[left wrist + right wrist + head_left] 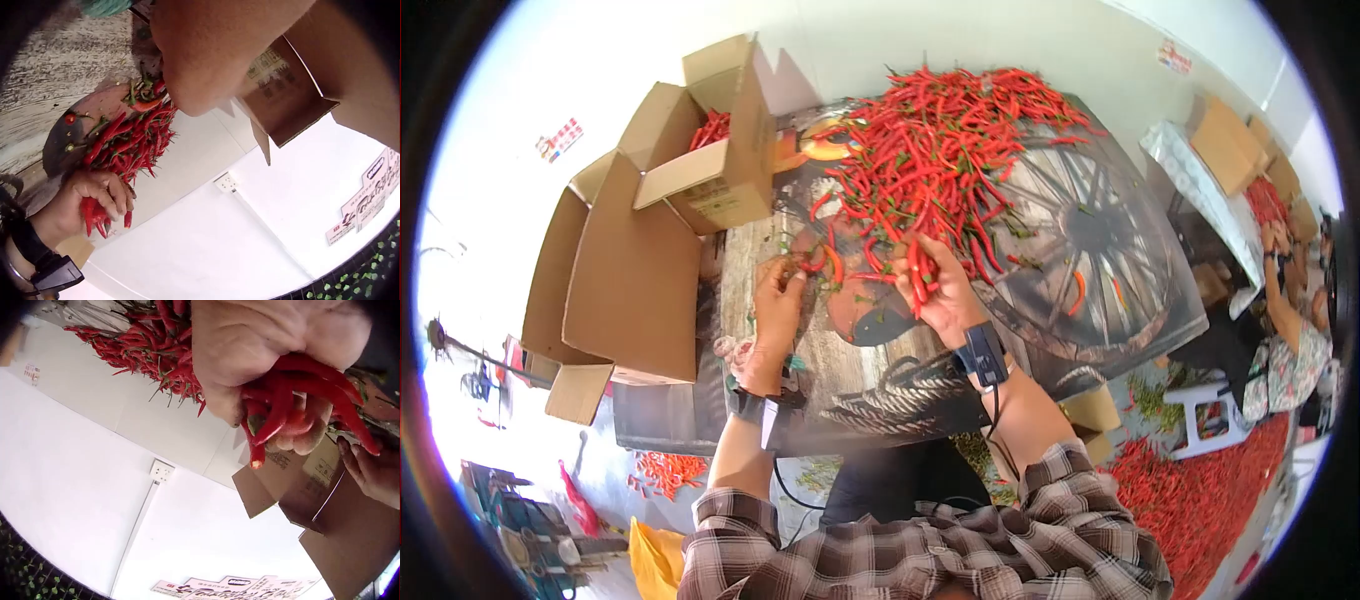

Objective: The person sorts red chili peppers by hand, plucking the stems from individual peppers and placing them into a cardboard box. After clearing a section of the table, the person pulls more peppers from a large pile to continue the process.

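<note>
In the head view my right hand [940, 290] grips several red chili peppers [284, 403] in its curled fingers, just in front of the pile. The right wrist view shows them poking out below the palm, one with a cut-looking pale end. My left hand [778, 305], fingers bent and thumb close to them, is over the left part of the table beside a loose red chili [811, 267] and an orange-red chili [834, 264]. I cannot tell whether its fingertips pinch anything. A big pile of red chilies [940, 140] with green stems covers the table's far side.
Left of the hands stands an open cardboard box [635, 290]; behind it, another box [740, 190] contains red chilies. The printed tabletop [1050, 330] carries scattered stems and chilies. More chilies [1200, 500] cover the floor at right, near a white stool [1205, 420] and another person [1290, 350].
</note>
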`<action>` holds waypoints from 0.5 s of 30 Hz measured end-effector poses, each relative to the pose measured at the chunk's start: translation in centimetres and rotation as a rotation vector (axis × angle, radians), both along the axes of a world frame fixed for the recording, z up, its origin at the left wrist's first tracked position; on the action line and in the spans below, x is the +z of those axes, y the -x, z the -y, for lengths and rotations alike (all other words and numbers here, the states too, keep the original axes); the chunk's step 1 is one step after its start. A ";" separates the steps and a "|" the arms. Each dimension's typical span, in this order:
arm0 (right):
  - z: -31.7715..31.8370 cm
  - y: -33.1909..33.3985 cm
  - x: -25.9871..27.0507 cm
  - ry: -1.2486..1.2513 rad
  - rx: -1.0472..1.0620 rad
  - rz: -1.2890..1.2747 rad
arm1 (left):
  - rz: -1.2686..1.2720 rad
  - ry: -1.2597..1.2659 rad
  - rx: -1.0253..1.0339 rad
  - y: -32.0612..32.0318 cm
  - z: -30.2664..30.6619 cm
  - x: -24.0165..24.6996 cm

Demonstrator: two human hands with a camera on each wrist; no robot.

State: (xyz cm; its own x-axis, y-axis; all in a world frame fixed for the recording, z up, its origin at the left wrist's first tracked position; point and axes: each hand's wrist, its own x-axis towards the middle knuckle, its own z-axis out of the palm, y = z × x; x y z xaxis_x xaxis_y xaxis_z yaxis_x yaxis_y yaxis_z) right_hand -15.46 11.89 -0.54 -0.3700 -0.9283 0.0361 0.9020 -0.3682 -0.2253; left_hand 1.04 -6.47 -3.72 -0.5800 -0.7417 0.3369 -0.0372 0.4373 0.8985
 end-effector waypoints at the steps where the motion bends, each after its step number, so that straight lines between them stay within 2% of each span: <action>1: 0.0 0.0 0.2 -0.025 -0.024 0.051 | 0.019 0.045 -0.025 0.1 0.0 0.2; 3: -0.2 0.2 -0.1 -0.005 0.019 -0.016 | -0.034 0.049 0.009 0.1 -0.1 0.1; 5: -0.3 -0.3 0.5 -0.136 -0.082 -0.017 | -0.019 -0.082 -0.031 0.3 0.2 -0.7; 7: -0.4 -0.2 0.7 -0.179 -0.073 -0.027 | -0.024 -0.125 0.028 0.4 -0.3 0.2; 9: -0.9 0.4 0.6 0.006 0.074 0.119 | -0.026 -0.183 0.032 0.3 -0.4 0.5; 11: -1.3 0.7 2.5 0.022 0.073 0.098 | -0.054 -0.178 0.014 0.5 -0.5 0.7; 13: -1.2 0.4 6.9 -0.065 -0.076 -0.021 | -0.106 -0.139 0.016 0.4 -0.9 1.2; 15: -0.5 0.2 11.2 -0.099 -0.289 -0.271 | -0.116 -0.132 0.016 0.4 -1.2 1.4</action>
State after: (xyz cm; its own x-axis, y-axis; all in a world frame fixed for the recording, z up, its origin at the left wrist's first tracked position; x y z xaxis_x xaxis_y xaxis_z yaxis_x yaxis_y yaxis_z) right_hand -15.66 12.38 10.67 -0.6052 -0.7917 0.0834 0.6679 -0.5620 -0.4879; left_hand 0.64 -5.26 -2.36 -0.5310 -0.7926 0.2995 0.0637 0.3151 0.9469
